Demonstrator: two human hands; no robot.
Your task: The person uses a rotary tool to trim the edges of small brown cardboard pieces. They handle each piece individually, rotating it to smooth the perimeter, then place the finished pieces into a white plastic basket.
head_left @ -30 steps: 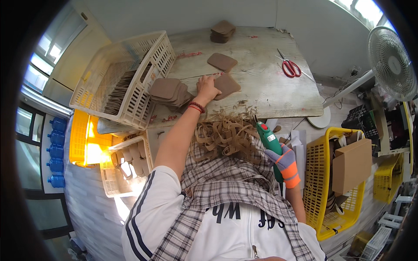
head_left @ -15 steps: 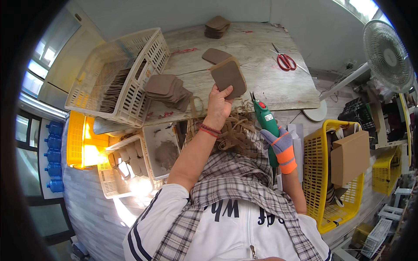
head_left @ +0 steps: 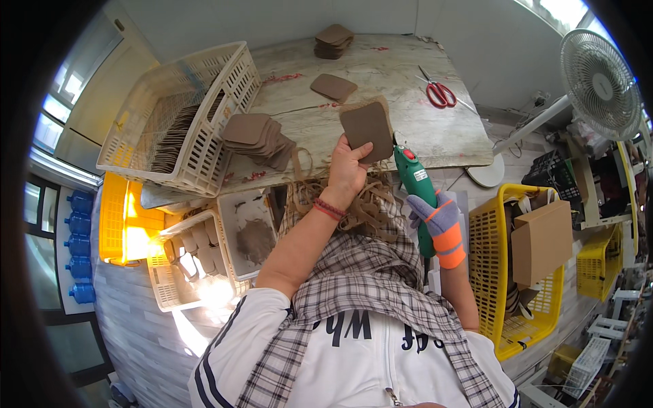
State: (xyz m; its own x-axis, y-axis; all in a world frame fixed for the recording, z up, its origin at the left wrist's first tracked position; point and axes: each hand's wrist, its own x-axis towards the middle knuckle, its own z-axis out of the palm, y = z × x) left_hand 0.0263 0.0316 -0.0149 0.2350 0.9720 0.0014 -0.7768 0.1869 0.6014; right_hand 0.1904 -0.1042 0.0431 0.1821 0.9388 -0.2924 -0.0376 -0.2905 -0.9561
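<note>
My bare left hand pinches a brown rounded-corner pad by its lower edge, holding it up above the near edge of the table. A lighter rim of material shows along its top and right side. My right hand, in a grey and orange glove, is wrapped round green electric scissors with a red button. Their tip is at the pad's right edge; whether the blades touch it I cannot tell. Brown trimmed strips lie heaped on my plaid apron below the pad.
On the table are a pile of pads, a single pad, a far stack and red-handled scissors. A white crate of pads stands left. Yellow basket and fan are on the right.
My left hand has moved the pad slightly right and down, turning it, so its right edge now meets the cutter's tip. The right hand keeps its grip on the electric scissors.
</note>
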